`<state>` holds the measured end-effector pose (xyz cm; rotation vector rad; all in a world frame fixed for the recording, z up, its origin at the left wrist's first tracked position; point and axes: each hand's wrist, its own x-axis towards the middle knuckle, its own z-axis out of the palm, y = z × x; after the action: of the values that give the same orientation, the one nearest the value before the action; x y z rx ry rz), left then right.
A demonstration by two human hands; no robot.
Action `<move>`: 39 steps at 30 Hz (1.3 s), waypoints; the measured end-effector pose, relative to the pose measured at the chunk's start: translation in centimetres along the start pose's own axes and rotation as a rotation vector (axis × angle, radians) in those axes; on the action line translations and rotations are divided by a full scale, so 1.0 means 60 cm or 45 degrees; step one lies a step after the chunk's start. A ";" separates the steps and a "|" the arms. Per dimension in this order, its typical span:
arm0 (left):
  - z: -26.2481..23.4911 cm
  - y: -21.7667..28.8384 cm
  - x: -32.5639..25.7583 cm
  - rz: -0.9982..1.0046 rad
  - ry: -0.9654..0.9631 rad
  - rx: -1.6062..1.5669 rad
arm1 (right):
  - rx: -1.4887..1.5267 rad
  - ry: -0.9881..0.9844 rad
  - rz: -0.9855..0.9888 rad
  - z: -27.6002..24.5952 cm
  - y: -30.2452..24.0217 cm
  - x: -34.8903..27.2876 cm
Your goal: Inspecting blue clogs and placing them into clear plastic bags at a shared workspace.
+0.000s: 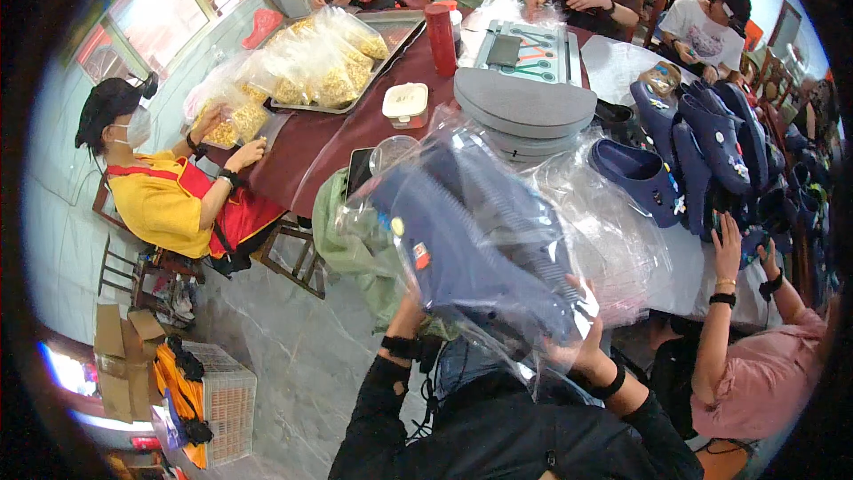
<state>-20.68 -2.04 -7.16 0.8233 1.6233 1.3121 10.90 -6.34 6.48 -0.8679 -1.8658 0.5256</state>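
Note:
A clear plastic bag with a pair of navy blue clogs [480, 213] inside is held up in front of me, tilted. The clogs carry small coloured charms, one of them orange-red. My left hand [410, 309] grips the bag's lower left edge, its fingers mostly hidden behind the plastic. At the lower right, my right hand [579, 338] holds the bag's near edge, with the fingers partly seen through the film. Just right of the bag lies a stack of clear plastic bags [626, 253] on the table.
Loose navy clogs [711, 138] are heaped on the right, where a co-worker in pink [755, 373] reaches in. Grey round-fronted boards [524, 107] stand behind the bag. A white-lidded tub [405, 104] and red bottle [440, 40] stand left of them. A co-worker in yellow [169, 196] handles bagged yellow pieces.

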 end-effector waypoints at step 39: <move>-0.072 0.193 -0.011 0.358 0.475 0.254 | -0.307 -0.452 -0.414 0.206 0.047 0.104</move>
<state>-24.65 -1.74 4.55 0.9987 2.0109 1.5902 -0.99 0.40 2.94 -0.6306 -2.3781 0.2651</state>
